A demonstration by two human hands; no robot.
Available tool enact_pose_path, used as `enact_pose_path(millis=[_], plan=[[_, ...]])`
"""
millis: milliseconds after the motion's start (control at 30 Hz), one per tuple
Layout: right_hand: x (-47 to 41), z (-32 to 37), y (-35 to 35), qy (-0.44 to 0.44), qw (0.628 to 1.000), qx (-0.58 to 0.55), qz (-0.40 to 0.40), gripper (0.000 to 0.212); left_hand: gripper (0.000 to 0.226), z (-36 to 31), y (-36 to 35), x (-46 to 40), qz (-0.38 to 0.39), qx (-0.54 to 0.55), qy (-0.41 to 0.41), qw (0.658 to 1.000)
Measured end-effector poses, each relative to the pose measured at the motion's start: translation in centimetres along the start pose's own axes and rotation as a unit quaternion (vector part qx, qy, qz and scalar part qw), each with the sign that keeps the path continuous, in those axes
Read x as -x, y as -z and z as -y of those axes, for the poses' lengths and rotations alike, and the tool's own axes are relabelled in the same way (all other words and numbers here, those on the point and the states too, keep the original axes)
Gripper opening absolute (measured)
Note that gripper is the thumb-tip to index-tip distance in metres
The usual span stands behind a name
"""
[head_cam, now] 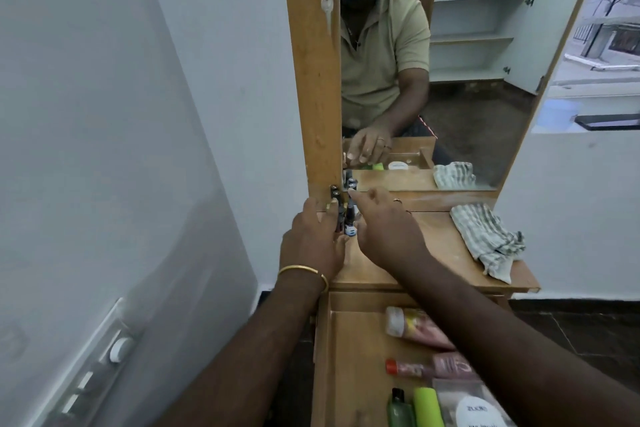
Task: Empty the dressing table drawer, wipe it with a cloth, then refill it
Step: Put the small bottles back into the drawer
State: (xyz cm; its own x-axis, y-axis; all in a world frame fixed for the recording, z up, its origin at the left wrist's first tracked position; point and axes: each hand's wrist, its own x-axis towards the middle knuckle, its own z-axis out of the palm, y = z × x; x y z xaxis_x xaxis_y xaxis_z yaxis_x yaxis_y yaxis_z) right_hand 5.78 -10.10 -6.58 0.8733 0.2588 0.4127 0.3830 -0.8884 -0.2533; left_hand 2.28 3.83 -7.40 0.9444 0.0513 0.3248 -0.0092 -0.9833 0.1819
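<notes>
Wooden drawer [323,357], nearest me, stands pulled out and holds tubes [420,333] and bottles [427,407]. Beyond it, on the worktop [436,253], my left hand [313,239] and right hand [388,224] flank a cluster of small dark bottles [341,215]; whether either grasps one I cannot tell. Farther right lies the checked cloth [486,237].

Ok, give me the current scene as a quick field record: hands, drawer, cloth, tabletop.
left hand: on the tabletop, fingers against the small bottles; grip not clear
right hand: reaching over the same bottles, fingers relaxed, holding nothing
drawer: open, holds tubes, green bottles and a white-lidded jar
cloth: checked, crumpled on the tabletop's right side, untouched
tabletop: wood, below the mirror
</notes>
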Motion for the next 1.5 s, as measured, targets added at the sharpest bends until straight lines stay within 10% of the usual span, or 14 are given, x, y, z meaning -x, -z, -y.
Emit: enact_pose_path(millis=[600, 1500], plan=[[4.4, -0.1, 0.9, -0.015, 0.991, -0.13, -0.027, 0.011, 0.026, 0.4, 0.4, 3.6, -0.055, 0.092, -0.076, 0.991], [20.2, 3.5, -0.8, -0.098, 0.937, -0.208, 0.262, 0.016, 0.029, -1.0, 1.1, 18.0, 0.266, -0.091, -0.063, 0.958]])
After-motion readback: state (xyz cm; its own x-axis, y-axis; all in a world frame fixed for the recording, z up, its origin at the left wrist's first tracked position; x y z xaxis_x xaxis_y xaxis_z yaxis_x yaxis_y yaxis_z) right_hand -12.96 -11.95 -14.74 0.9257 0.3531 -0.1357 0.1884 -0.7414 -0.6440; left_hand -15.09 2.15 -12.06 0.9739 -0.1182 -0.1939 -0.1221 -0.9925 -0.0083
